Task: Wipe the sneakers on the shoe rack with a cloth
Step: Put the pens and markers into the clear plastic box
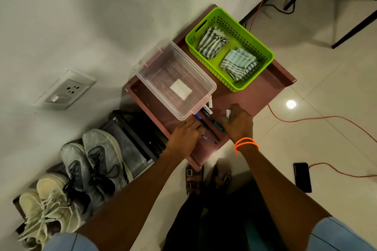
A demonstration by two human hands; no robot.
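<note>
Sneakers: two pairs sit on the shoe rack point(130, 149) at lower left, the grey pair point(95, 161) beside the cream pair point(47, 206), well apart from both of my hands. My left hand point(186, 135) rests palm down on the near end of the pink table point(251, 96), fingers laid over a cluster of pens point(208, 126); whether they actually pinch one I cannot tell. My right hand point(238, 123) is curled around a small white cylinder point(228, 113), which shows at my fingertips. An orange wristband point(245, 143) circles that wrist. A second white cylinder point(210, 102) lies just beside the corner of the clear plastic bin point(202, 79), which stands on the table ahead of my left hand. Beyond it stands the green basket point(265, 52), holding two folded striped cloths: cloth A point(212, 43) at the far end, cloth B point(237, 63) nearer. A black phone point(302, 177) lies on the floor at right, attached to an orange cable point(326, 117).
</note>
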